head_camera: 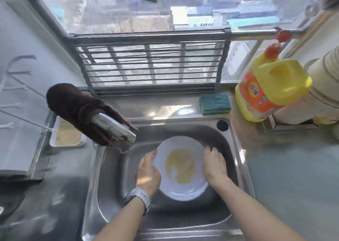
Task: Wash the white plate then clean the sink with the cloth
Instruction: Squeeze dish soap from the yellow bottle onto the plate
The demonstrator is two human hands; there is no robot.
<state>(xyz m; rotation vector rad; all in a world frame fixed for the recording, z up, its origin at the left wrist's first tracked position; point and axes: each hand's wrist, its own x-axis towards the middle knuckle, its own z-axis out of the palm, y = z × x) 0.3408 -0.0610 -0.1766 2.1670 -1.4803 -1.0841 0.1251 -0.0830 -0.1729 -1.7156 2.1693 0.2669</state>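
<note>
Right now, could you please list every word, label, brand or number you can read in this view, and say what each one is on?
No text here can be read for certain.
yellow detergent bottle: its orange label carries a round logo with characters, too blurred to read.
wristwatch on the left arm: its face is turned away, nothing readable.
white plate, sponge, sink: no markings visible.

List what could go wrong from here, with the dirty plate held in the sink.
1. The white plate is held only at its edges by the left hand and right hand; once wet it might slip into the sink.
2. The brown cloth draped over the faucet may get soaked or drop when water runs.
</note>
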